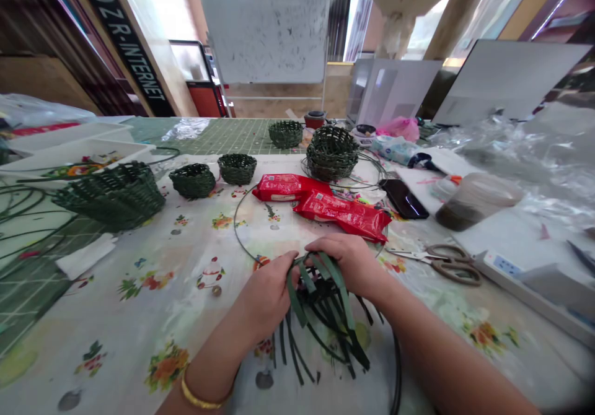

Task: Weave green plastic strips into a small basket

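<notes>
Banner: a tall black strip sign with pale capital letters [121, 42], reading "DZR-INTERNET" down its length.
Packets: two glossy red plastic snack packets [286, 187], carrying small white print too blurred to read.
Power strip: a long white plastic power strip [502, 265], with a small blue-printed label, illegible.
</notes>
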`<action>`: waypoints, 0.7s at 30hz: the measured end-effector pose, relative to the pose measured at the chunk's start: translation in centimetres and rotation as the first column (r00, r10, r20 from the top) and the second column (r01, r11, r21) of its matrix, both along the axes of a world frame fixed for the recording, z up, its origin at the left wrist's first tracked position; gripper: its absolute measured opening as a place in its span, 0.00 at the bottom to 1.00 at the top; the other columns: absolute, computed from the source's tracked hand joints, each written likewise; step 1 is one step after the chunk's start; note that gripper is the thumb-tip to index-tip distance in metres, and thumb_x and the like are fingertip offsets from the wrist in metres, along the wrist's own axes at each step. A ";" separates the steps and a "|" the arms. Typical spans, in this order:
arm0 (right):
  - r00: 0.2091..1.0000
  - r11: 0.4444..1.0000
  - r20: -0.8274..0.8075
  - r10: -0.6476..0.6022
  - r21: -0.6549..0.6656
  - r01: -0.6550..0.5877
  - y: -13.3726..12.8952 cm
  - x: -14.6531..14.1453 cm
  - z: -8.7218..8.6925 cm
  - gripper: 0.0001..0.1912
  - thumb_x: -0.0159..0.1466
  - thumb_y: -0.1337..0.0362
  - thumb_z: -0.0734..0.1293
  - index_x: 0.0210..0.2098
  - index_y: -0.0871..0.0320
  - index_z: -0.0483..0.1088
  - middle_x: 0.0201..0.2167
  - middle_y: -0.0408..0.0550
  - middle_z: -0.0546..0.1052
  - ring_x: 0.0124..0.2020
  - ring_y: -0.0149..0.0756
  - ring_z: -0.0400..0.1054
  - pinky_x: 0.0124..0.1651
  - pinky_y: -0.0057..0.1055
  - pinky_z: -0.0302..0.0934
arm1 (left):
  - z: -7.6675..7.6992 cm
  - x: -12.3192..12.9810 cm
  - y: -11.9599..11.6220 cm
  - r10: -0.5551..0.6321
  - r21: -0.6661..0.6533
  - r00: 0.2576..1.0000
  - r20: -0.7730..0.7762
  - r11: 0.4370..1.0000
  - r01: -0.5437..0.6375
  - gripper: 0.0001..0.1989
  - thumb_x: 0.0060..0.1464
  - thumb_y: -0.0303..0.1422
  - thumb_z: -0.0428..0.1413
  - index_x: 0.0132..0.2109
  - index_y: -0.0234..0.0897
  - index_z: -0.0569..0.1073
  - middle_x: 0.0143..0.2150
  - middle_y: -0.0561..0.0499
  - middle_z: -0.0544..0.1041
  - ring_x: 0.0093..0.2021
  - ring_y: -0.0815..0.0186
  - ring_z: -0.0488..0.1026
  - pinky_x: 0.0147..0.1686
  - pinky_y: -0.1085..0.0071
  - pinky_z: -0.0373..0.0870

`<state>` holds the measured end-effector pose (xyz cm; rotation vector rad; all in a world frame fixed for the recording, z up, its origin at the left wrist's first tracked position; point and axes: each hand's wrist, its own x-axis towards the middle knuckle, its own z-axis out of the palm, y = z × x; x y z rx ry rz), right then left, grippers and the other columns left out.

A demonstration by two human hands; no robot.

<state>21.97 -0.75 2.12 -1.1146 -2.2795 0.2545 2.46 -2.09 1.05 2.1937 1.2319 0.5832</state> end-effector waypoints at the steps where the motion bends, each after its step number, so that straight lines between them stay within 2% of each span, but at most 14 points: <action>1: 1.000 1.000 -0.014 0.004 -0.011 -0.004 0.1 0.0 -0.1 0.12 0.59 0.65 0.66 0.42 0.57 0.74 0.34 0.49 0.80 0.33 0.36 0.73 0.35 0.28 0.62 | 0.0 0.0 0.0 -0.007 0.002 1.000 0.003 1.000 0.007 0.23 0.63 0.37 0.39 0.58 0.27 0.64 0.55 0.35 0.71 0.56 0.56 0.68 0.54 0.57 0.66; 6: 0.994 0.997 -0.085 -0.070 -0.035 0.067 0.0 -0.5 -0.3 0.08 0.59 0.65 0.67 0.38 0.54 0.75 0.32 0.46 0.80 0.32 0.34 0.72 0.35 0.27 0.61 | -0.3 0.1 0.2 -0.002 0.026 1.000 0.011 1.000 0.001 0.22 0.62 0.35 0.39 0.59 0.31 0.63 0.55 0.37 0.72 0.55 0.57 0.69 0.53 0.56 0.67; 13: 0.990 0.989 -0.066 -0.121 -0.096 0.115 -0.3 -1.3 0.2 0.03 0.59 0.66 0.66 0.32 0.57 0.72 0.29 0.46 0.77 0.31 0.33 0.69 0.32 0.26 0.58 | -0.1 0.1 0.7 -0.011 -0.008 0.997 0.070 1.000 0.011 0.20 0.61 0.35 0.43 0.57 0.34 0.65 0.52 0.41 0.74 0.53 0.58 0.71 0.52 0.60 0.68; 18: 0.990 0.991 -0.098 -0.097 -0.102 0.087 0.3 -0.9 -0.9 0.03 0.59 0.66 0.65 0.32 0.57 0.70 0.30 0.45 0.74 0.31 0.32 0.66 0.32 0.26 0.56 | 0.1 0.1 1.1 -0.028 0.010 0.997 0.069 1.000 0.027 0.19 0.61 0.34 0.42 0.55 0.35 0.68 0.52 0.42 0.75 0.52 0.59 0.72 0.53 0.61 0.67; 21: 0.968 0.973 -0.249 -0.036 -0.231 -0.023 0.8 -0.4 -1.4 0.04 0.59 0.64 0.65 0.33 0.58 0.71 0.31 0.44 0.75 0.32 0.32 0.68 0.35 0.26 0.59 | 0.1 0.4 0.9 -0.031 0.027 0.999 0.041 0.999 0.030 0.19 0.61 0.33 0.43 0.55 0.34 0.68 0.52 0.41 0.75 0.52 0.59 0.72 0.51 0.61 0.69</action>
